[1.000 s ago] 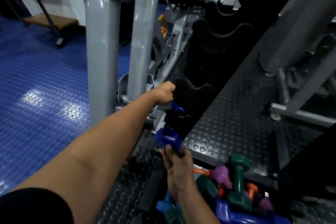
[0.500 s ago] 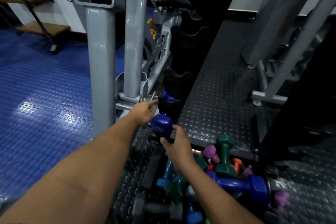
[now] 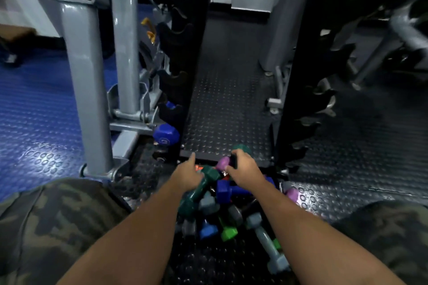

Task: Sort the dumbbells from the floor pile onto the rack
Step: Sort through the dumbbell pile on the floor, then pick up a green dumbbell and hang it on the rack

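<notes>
Dumbbells (image 3: 222, 206) lie heaped on the floor (image 3: 231, 104) between the knees. The right hand (image 3: 245, 169) curls its grip around a dark green one (image 3: 242, 149) beside a purple one; the left hand (image 3: 187, 174) rests spread on another green dumbbell (image 3: 201, 188). A blue dumbbell (image 3: 165, 134) sits low on the rack (image 3: 183, 58).

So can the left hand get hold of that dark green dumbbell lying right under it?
Probably yes. The left hand is open right over the dark green dumbbell, which lies on top of the pile; nothing covers its handle. The right hand is off to the side.
</notes>
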Action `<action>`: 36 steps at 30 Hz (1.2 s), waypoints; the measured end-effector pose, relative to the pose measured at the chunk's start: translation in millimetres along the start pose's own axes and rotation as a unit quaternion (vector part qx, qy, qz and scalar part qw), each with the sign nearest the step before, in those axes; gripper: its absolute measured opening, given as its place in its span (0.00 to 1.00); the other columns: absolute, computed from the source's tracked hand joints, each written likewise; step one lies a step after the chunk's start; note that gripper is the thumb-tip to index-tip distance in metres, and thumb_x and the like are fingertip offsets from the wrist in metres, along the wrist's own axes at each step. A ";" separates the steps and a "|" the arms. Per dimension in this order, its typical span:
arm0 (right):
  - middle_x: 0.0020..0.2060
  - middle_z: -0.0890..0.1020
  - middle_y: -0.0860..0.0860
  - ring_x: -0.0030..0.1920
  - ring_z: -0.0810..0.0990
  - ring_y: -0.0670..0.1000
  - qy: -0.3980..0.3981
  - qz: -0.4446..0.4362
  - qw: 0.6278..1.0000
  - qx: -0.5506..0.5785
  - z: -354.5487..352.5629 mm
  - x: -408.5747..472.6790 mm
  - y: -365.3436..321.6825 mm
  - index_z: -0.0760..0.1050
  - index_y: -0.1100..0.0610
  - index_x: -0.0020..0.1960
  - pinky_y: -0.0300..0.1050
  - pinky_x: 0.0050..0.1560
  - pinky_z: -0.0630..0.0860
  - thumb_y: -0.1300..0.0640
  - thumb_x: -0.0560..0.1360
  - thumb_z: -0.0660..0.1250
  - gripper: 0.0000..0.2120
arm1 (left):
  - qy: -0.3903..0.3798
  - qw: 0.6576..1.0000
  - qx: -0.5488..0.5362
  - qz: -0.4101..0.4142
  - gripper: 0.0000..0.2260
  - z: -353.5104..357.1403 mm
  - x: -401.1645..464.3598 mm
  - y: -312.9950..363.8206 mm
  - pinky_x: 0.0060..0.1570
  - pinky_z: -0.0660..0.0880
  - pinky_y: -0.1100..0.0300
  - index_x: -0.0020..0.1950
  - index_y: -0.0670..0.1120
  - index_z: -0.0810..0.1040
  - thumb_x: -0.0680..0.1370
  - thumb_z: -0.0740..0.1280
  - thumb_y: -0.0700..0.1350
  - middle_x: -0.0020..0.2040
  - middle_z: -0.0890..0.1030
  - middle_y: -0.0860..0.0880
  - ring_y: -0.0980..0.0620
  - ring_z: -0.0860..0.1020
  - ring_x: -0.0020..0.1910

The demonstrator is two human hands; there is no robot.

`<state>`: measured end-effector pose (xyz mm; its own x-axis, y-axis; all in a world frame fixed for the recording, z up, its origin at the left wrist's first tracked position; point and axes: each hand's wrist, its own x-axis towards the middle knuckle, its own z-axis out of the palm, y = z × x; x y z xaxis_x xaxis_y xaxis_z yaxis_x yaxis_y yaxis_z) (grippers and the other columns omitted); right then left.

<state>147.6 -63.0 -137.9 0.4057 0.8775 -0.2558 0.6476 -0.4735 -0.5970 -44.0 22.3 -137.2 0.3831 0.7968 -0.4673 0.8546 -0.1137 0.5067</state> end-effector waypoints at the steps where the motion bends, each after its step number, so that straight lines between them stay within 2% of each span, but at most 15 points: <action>1: 0.66 0.78 0.56 0.65 0.77 0.57 0.008 0.009 1.000 0.003 -1.9 -5.3 8.7 0.70 0.55 0.72 0.49 0.63 0.72 0.48 0.79 0.72 0.26 | -0.024 0.999 0.020 0.009 0.39 9.6 -1.1 5.1 0.70 0.67 0.56 0.85 0.47 0.49 0.81 0.68 0.50 0.76 0.72 0.39 0.41 0.71 0.75; 3: 0.64 0.79 0.54 0.63 0.78 0.56 0.018 0.035 0.999 0.014 -1.3 -14.2 24.9 0.70 0.53 0.71 0.50 0.62 0.75 0.48 0.78 0.72 0.25 | -0.061 0.997 0.045 0.027 0.38 25.6 -1.7 13.2 0.71 0.64 0.58 0.85 0.46 0.52 0.81 0.69 0.49 0.78 0.69 0.40 0.42 0.68 0.77; 6: 0.63 0.79 0.55 0.64 0.79 0.56 0.028 0.062 0.997 0.044 8.8 -19.5 45.7 0.71 0.52 0.70 0.51 0.64 0.76 0.50 0.76 0.73 0.24 | -0.076 0.994 0.065 0.043 0.32 43.8 -0.3 15.1 0.66 0.68 0.58 0.83 0.49 0.60 0.81 0.69 0.48 0.75 0.73 0.41 0.41 0.72 0.73; 9: 0.64 0.79 0.55 0.64 0.78 0.55 0.024 0.066 0.996 0.050 17.3 -18.2 52.2 0.70 0.53 0.72 0.49 0.64 0.75 0.52 0.77 0.73 0.25 | -0.097 0.992 0.079 0.033 0.30 52.8 7.0 1.3 0.61 0.71 0.58 0.79 0.55 0.65 0.78 0.71 0.49 0.71 0.76 0.43 0.42 0.77 0.67; 11: 0.64 0.79 0.54 0.63 0.78 0.54 0.021 0.058 0.997 0.042 21.5 -13.8 48.3 0.70 0.54 0.73 0.47 0.62 0.73 0.52 0.79 0.72 0.25 | -0.105 0.991 0.087 0.005 0.29 54.0 13.3 -11.0 0.63 0.73 0.57 0.77 0.54 0.67 0.77 0.71 0.51 0.69 0.78 0.43 0.41 0.78 0.66; 13: 0.63 0.79 0.53 0.64 0.77 0.55 0.015 0.045 0.998 0.037 25.7 -6.7 37.9 0.71 0.54 0.73 0.47 0.61 0.72 0.51 0.79 0.72 0.25 | -0.105 0.990 0.087 -0.023 0.31 50.5 15.6 -20.5 0.66 0.73 0.55 0.79 0.53 0.64 0.78 0.71 0.52 0.71 0.78 0.41 0.41 0.77 0.68; 16: 0.58 0.80 0.51 0.60 0.79 0.55 -0.016 0.023 1.000 0.014 37.3 10.4 19.0 0.72 0.52 0.66 0.47 0.56 0.74 0.49 0.79 0.72 0.19 | -0.106 0.989 0.077 -0.063 0.34 41.9 14.4 -32.8 0.70 0.68 0.54 0.84 0.50 0.57 0.81 0.69 0.51 0.76 0.71 0.40 0.41 0.71 0.74; 19: 0.63 0.77 0.53 0.63 0.78 0.56 -0.070 -0.008 0.997 -0.027 52.3 27.7 3.9 0.69 0.53 0.71 0.49 0.62 0.75 0.47 0.80 0.70 0.23 | -0.112 0.987 0.061 -0.093 0.35 42.7 21.7 -49.6 0.68 0.73 0.49 0.83 0.49 0.58 0.79 0.69 0.53 0.73 0.74 0.40 0.39 0.75 0.69; 22: 0.68 0.76 0.55 0.65 0.78 0.57 -0.105 -0.023 0.992 -0.072 65.7 46.5 -8.1 0.67 0.53 0.75 0.55 0.66 0.76 0.46 0.80 0.70 0.27 | -0.096 0.988 0.038 -0.116 0.40 55.9 41.7 -73.8 0.65 0.76 0.41 0.83 0.56 0.55 0.73 0.67 0.59 0.70 0.75 0.40 0.37 0.77 0.66; 25: 0.67 0.77 0.55 0.65 0.77 0.58 -0.124 -0.041 0.984 -0.120 86.0 70.8 -15.3 0.66 0.51 0.75 0.60 0.64 0.77 0.44 0.79 0.70 0.28 | -0.061 0.991 0.048 -0.112 0.37 56.6 49.1 -76.3 0.65 0.74 0.37 0.81 0.57 0.55 0.75 0.65 0.59 0.71 0.71 0.39 0.35 0.74 0.68; 28: 0.68 0.77 0.56 0.65 0.78 0.59 -0.140 -0.035 0.980 -0.141 98.8 90.0 -15.5 0.66 0.53 0.74 0.60 0.63 0.79 0.42 0.79 0.69 0.29 | -0.022 0.994 0.045 -0.095 0.33 54.3 56.2 -73.5 0.66 0.73 0.37 0.82 0.56 0.54 0.81 0.64 0.59 0.72 0.69 0.39 0.36 0.72 0.69; 30: 0.68 0.77 0.59 0.65 0.77 0.61 -0.149 -0.034 0.975 -0.163 102.9 94.8 -13.4 0.66 0.55 0.74 0.58 0.63 0.78 0.41 0.80 0.68 0.30 | -0.022 0.993 0.028 -0.112 0.34 59.5 61.0 -78.8 0.66 0.73 0.37 0.83 0.57 0.52 0.81 0.63 0.61 0.75 0.66 0.38 0.34 0.71 0.70; 33: 0.66 0.78 0.61 0.65 0.78 0.62 -0.166 -0.035 0.969 -0.177 106.5 97.8 -8.3 0.67 0.58 0.73 0.56 0.62 0.78 0.41 0.80 0.69 0.30 | -0.064 0.982 0.033 -0.174 0.40 74.1 58.1 -89.9 0.68 0.71 0.35 0.84 0.58 0.42 0.80 0.59 0.68 0.79 0.58 0.34 0.31 0.68 0.73; 36: 0.64 0.79 0.59 0.63 0.78 0.62 -0.182 -0.027 0.961 -0.207 107.4 96.3 -5.4 0.69 0.58 0.70 0.57 0.62 0.78 0.37 0.76 0.70 0.32 | -0.123 0.965 0.024 -0.230 0.54 89.7 48.9 -97.9 0.71 0.70 0.38 0.85 0.54 0.39 0.71 0.63 0.77 0.80 0.59 0.35 0.34 0.68 0.75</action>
<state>113.9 32.3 -241.0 0.1610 0.8349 -0.5264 0.8931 -0.3502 -0.2824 -77.4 19.2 -274.6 0.0251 0.6056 -0.7953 0.9672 0.1865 0.1725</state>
